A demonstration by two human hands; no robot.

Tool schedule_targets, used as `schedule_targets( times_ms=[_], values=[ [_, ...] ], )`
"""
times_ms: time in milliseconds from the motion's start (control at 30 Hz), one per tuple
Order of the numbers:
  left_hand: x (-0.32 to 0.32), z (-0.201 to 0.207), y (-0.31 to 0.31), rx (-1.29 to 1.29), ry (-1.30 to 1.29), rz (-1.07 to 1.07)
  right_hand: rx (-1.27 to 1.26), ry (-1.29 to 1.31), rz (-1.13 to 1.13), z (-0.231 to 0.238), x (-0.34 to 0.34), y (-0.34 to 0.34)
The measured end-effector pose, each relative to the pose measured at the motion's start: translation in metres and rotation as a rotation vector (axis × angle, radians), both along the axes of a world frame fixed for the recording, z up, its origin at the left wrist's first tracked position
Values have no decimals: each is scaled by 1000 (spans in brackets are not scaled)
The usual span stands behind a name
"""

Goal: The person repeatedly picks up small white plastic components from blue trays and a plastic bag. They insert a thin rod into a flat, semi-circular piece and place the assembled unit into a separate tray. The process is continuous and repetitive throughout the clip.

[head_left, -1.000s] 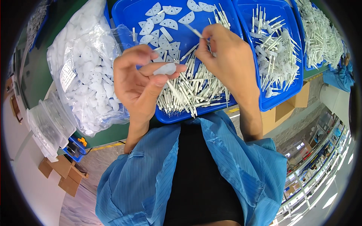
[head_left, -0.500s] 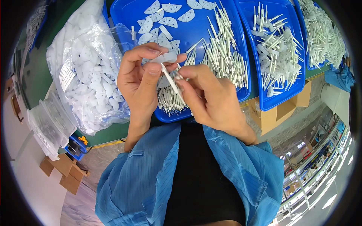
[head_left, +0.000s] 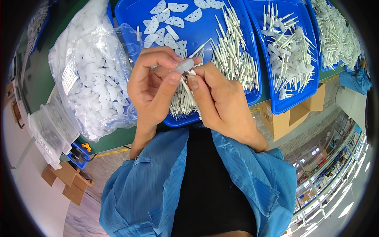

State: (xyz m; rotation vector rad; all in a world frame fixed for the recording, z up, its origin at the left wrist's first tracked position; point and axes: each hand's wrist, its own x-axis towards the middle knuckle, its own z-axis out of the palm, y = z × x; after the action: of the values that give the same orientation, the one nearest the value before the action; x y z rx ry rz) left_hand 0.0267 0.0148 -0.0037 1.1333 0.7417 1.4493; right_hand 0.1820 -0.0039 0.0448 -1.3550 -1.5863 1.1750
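Note:
Between the thumb and fingers of my left hand (head_left: 152, 87) is a translucent white plastic piece (head_left: 184, 66), seen partly edge-on. My right hand (head_left: 225, 98) is closed in a pinch beside it, holding a thin white rod (head_left: 188, 90) that slants down toward me. The white tip of a second rod (head_left: 192, 72) shows at the right thumb, against the plastic piece; whether it has entered a hole is hidden by the fingers. Both hands are close together over the near part of a blue tray (head_left: 197, 33).
Flat fan-shaped pieces (head_left: 175, 21) and many white rods (head_left: 237, 59) lie in the tray. On the left rests a clear bag (head_left: 96, 75) of white pieces. Two more blue trays with rod assemblies (head_left: 290, 55) stand at right, above a cardboard box (head_left: 286, 124).
My hands have come closer together. The left has shifted slightly right with the plastic piece turned, and the right thumb has moved up against it with the second rod.

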Motion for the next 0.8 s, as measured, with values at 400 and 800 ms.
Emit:
schedule_targets(
  times_ms=[400, 800],
  values=[
    [-13, 6, -3, 5, 18, 15, -71, 393, 56, -12, 3, 0],
    [-18, 10, 2, 112, 188, 10, 502, -296, -34, -8, -3, -2]
  ],
)
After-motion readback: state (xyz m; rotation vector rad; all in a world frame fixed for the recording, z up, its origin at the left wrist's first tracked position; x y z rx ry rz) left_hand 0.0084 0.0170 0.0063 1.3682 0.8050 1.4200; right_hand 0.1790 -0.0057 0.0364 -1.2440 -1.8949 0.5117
